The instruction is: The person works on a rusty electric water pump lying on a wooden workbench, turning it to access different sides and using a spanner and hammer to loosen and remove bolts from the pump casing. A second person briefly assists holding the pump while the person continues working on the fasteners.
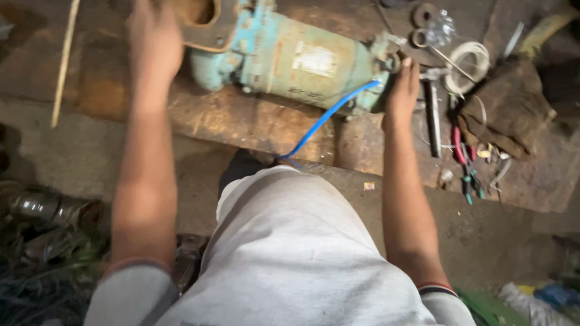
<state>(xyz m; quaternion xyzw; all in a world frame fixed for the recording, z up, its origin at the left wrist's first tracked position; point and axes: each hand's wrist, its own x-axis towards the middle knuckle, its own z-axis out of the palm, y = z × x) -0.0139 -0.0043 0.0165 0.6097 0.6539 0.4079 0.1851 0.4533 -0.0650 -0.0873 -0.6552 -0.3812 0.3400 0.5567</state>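
- A worn, pale turquoise metal motor-and-pump body (290,60), cylindrical, lies on its side on a rusty brown metal plate (241,121) on the floor, directly ahead of the person's knees.
- The left hand (154,45) lies at the pump end of that body, beside the rusted flange with its round opening (202,21); it is blurred, and I cannot tell whether it grips or only rests there.
- The right hand (403,84) is at the opposite end of the motor, fingers curled against the end cap, seemingly grasping it.
- Judging by this, the body is in hand at both ends and not visibly opened; no removed cover shows.
- A blue cable (326,118) runs from the motor's right end down toward the person's grey-clad leg and could snag.
- Right of the motor lie red-handled pliers (462,154), a dark steel tool (434,115), a coil of white wire (468,60), washers (423,15) and a brown rag (504,105).
- Left of the motor, a thin wooden stick (63,60) lies on the floor.
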